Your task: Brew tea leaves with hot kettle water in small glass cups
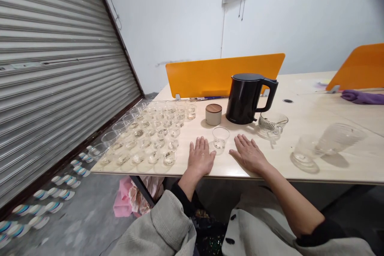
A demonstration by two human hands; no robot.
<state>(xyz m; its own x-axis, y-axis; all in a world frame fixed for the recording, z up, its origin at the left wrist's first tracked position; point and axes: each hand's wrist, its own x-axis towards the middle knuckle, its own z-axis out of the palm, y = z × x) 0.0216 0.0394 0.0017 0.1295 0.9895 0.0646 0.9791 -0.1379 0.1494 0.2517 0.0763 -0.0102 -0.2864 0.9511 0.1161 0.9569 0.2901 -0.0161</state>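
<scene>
My left hand lies flat on the table, palm down, with its fingers stretched out and nothing in it. To its right stands a clear plastic cup, upright and apart from both hands. On the cup's other side, my right hand rests palm down, fingers extended and empty. Behind the cup sit a small grey canister with a wooden lid and a black electric kettle. A ribbed glass cup is at the kettle's right, with what looks like a clear spoon by it.
Rows of clear cups with dark bits in them fill the table's left side. Stacked clear cups lie on their side at right. An orange divider stands behind. A purple cloth lies far right; several lidded tubs stand on the floor.
</scene>
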